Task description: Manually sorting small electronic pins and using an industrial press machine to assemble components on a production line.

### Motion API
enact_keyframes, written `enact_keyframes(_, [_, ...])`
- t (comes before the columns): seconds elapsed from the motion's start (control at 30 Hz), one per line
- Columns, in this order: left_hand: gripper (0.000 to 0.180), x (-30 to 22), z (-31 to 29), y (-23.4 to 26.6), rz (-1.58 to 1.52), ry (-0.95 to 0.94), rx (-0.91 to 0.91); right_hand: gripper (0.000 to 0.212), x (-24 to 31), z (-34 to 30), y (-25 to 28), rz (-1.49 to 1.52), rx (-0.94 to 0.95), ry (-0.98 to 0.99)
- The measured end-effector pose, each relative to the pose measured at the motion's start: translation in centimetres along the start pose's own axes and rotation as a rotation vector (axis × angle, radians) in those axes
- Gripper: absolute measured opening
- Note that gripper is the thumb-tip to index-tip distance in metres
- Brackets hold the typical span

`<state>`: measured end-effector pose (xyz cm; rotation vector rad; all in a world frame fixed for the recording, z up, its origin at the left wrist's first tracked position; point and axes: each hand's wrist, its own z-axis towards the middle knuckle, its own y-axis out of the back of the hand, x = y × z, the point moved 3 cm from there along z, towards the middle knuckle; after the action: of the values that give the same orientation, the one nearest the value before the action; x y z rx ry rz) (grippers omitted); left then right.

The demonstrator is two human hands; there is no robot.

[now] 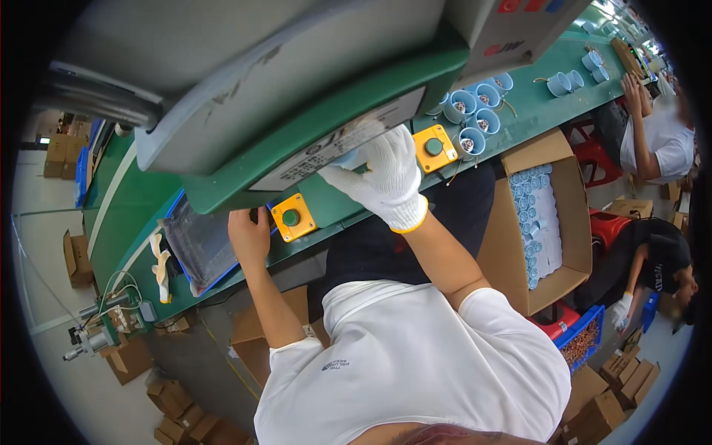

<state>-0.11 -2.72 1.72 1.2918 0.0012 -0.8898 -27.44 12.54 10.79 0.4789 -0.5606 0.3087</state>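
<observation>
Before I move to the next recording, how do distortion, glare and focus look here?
Head view: the green bench bows toward the rim, and the corners go black; head view: bright glare sits at the upper-right rim; head view: the gloved right hand and near blue cups look fairly crisp, the farther cups softer.

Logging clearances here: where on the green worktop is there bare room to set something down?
Bare worktop shows between the clustered blue cups and the farther cups, and left of the loose glove. Crowded: around the right button box.
</observation>
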Motion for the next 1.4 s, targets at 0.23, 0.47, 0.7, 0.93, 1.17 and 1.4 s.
enact_keyframes(0.23, [0.011, -0.7, 0.0, 0.6, -0.031, 0.039, 0.007, 0.054, 0.7, 0.5, 0.9, 0.036, 0.019, 0.035])
enact_keyframes(0.47, [0.008, -0.4, 0.0, 0.4, 0.029, -0.048, -0.048, 0.047, 1.4, 2.0, 1.1, -0.127, 0.109, -0.034])
enact_keyframes(0.7, [0.01, -1.0, -1.0, 1.0, 0.027, 0.022, -0.129, 0.043, 1.0, 3.2, 1.3, -0.108, 0.216, -0.028])
enact_keyframes(0.93, [0.014, -3.7, -6.3, -2.5, -0.261, -0.407, -0.264, 0.02, -8.4, -3.5, 7.6, -0.161, -0.006, 0.104])
enact_keyframes(1.17, [0.021, -3.6, -5.5, -2.5, 0.0, -0.43, -0.357, 0.015, -7.8, -3.3, 9.0, -0.252, -0.025, 0.103])
enact_keyframes(1.4, [0.016, -5.5, -2.4, -2.7, -0.229, -0.271, -0.206, 0.019, -6.9, -2.7, 8.9, -0.132, -0.16, 0.052])
